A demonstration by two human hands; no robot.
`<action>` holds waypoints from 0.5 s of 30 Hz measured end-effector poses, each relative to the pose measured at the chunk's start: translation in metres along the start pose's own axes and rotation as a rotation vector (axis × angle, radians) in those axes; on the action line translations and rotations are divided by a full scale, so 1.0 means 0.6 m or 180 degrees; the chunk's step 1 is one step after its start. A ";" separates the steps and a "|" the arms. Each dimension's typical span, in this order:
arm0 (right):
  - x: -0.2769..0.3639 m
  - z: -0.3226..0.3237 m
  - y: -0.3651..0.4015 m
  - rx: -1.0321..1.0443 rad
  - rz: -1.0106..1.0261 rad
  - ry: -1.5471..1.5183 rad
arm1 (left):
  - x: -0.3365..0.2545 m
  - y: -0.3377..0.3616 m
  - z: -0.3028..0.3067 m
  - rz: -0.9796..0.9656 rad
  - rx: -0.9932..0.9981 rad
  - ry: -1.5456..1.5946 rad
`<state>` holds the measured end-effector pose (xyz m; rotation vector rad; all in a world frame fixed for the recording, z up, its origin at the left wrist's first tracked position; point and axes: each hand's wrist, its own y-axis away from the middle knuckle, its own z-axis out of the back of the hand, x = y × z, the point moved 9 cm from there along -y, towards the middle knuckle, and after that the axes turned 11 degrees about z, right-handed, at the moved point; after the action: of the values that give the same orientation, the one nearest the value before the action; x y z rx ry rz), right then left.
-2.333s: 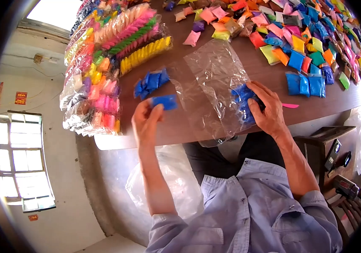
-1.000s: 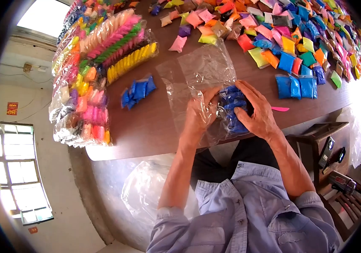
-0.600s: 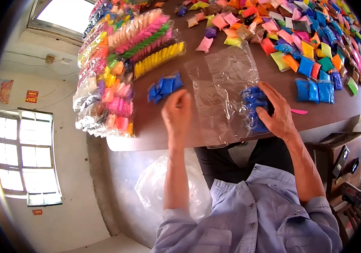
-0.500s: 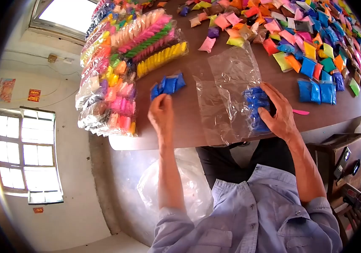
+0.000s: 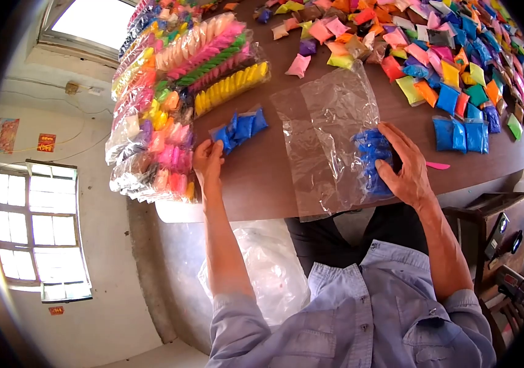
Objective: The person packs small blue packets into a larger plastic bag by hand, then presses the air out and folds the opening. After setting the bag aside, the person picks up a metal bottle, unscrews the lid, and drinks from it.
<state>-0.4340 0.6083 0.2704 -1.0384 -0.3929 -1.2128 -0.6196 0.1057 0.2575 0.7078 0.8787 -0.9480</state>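
Observation:
My left hand (image 5: 209,161) is at the left end of a small row of blue packets (image 5: 242,128), its fingertips curled against the nearest packet. Whether they pinch it is hard to make out. Under my right hand (image 5: 404,164), more blue packets (image 5: 372,150) lie in the right part of a clear plastic bag (image 5: 317,135) spread flat on the table. The thumb and fingers of that hand wrap round the right side of these packets. Several other blue packets (image 5: 460,135) lie side by side to the right of my right hand.
Bagged rows of coloured packets (image 5: 170,104) are stacked along the table's left side. A large heap of loose packets (image 5: 433,55) covers the far right. A pink strip (image 5: 438,165) lies near the front edge. A wooden stand (image 5: 489,214) is at the right.
My left hand has moved left, to the end of the small blue row, and the row's left end has shifted slightly. My right hand has stayed on its packets.

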 end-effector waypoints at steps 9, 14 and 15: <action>0.001 -0.001 0.000 -0.0009 -0.0029 -0.0056 | -0.066 0.159 -0.074 0.0197 0.1106 0.1285; 0.003 0.000 -0.001 -0.0044 0.0053 -0.0064 | -0.122 0.250 -0.208 -0.0148 0.1626 0.0812; 0.002 0.000 0.000 -0.0048 0.0046 -0.0051 | -0.139 0.266 -0.232 -0.0280 0.1651 0.0534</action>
<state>-0.4333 0.6073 0.2712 -1.0629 -0.3887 -1.1970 -0.5455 0.3193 0.2858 1.2129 0.8192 -1.2257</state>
